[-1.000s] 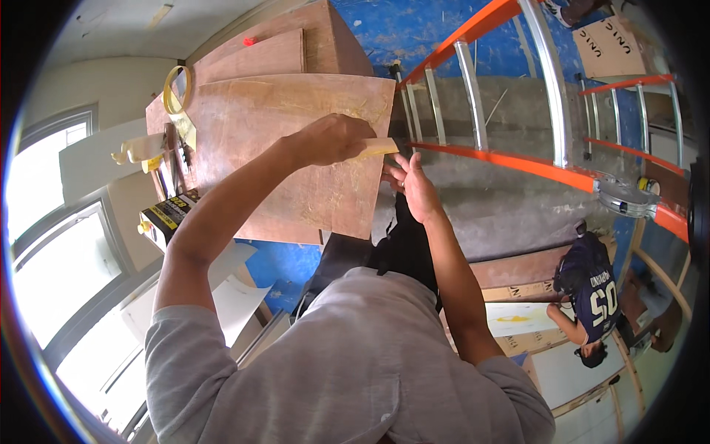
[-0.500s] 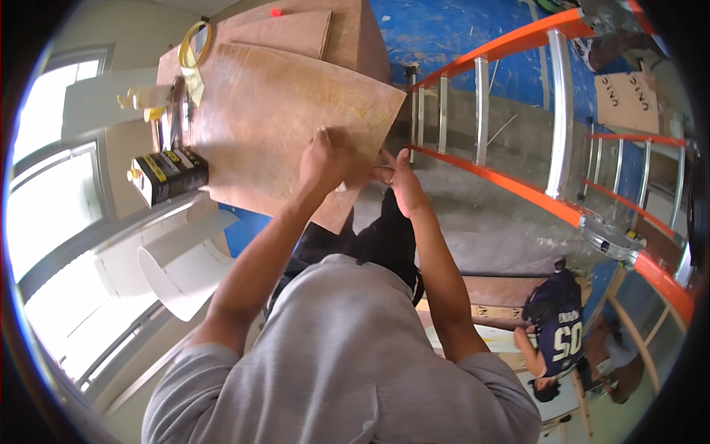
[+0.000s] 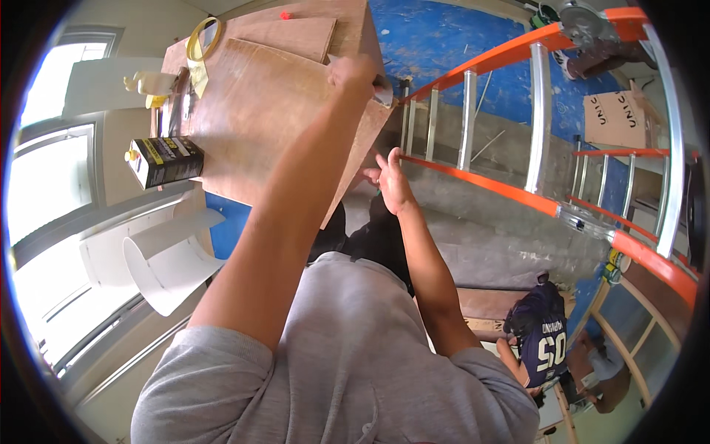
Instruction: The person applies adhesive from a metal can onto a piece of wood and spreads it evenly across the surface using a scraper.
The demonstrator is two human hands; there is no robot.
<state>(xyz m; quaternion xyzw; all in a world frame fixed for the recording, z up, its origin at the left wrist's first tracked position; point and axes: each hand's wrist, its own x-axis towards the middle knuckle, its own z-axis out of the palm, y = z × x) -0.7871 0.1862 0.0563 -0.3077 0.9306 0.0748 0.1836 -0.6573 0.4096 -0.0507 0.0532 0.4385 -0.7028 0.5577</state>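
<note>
My left arm stretches over a brown plywood sheet (image 3: 244,140). At its far right corner my left hand (image 3: 352,72) is closed on a thin pale piece (image 3: 383,94), pressed against the wood. Motion blurs the fingers, and the kind of piece cannot be made out. Just off the sheet's near right edge is my right hand (image 3: 393,185), its fingers spread and nothing seen in it. A smaller plywood piece (image 3: 296,38) lies on the sheet's far side.
On the left are a black metal can (image 3: 168,161), a whitish bottle (image 3: 151,81) and a yellow tape roll (image 3: 200,41). An orange ladder (image 3: 481,177) stands close on the right. A person in a dark jersey (image 3: 540,333) works at lower right. White curved sheets (image 3: 166,259) stand at left.
My left hand has slid away from me across the plywood, from its near right part to the far right corner. My right hand has stayed near the edge, moving slightly left.
</note>
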